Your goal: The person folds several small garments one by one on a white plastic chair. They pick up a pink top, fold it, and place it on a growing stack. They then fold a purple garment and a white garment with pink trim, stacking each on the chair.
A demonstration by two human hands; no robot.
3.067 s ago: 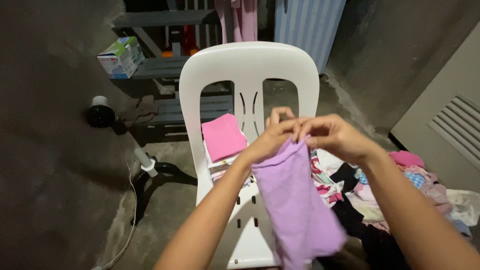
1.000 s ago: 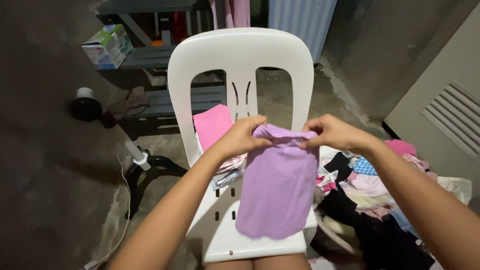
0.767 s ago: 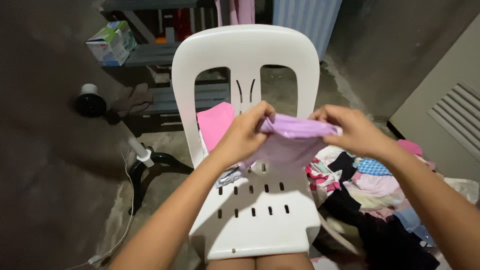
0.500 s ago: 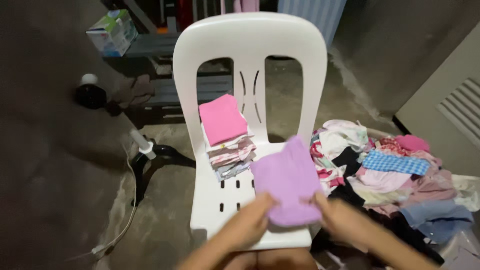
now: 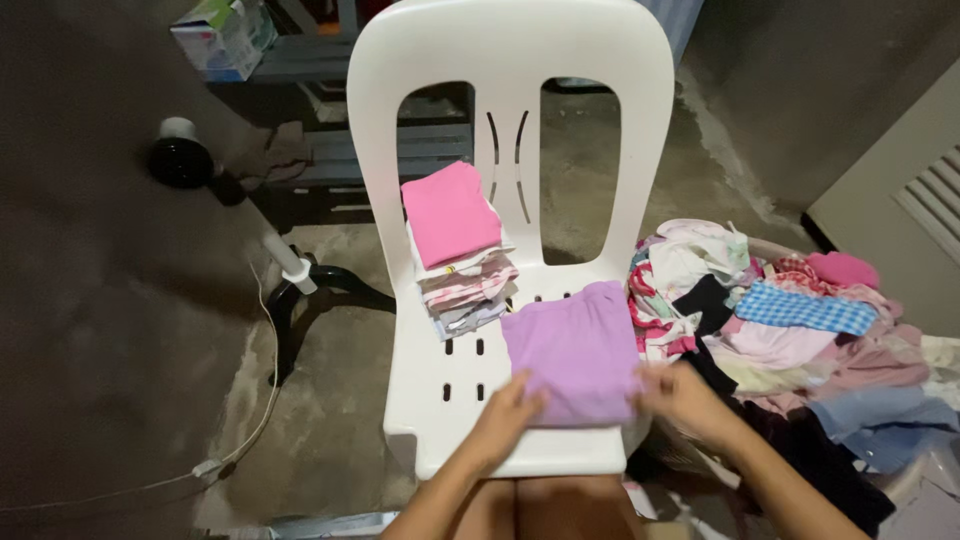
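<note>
A lilac garment (image 5: 577,350) lies folded flat on the seat of a white plastic chair (image 5: 510,60). My left hand (image 5: 506,415) rests on its near left corner, and my right hand (image 5: 680,395) holds its near right edge. Behind it, on the left of the seat, stands a stack of folded clothes (image 5: 462,290) topped by a pink piece (image 5: 448,212).
A heap of mixed unfolded clothes (image 5: 790,330) lies to the right of the chair. A fan base with a white pole (image 5: 300,290) and a cord stands on the concrete floor at left. A box (image 5: 222,38) sits on a bench behind. A vented panel is at far right.
The lilac garment, held up and spread between both hands, was folded and laid down on the chair seat. My hands now press on its near edge.
</note>
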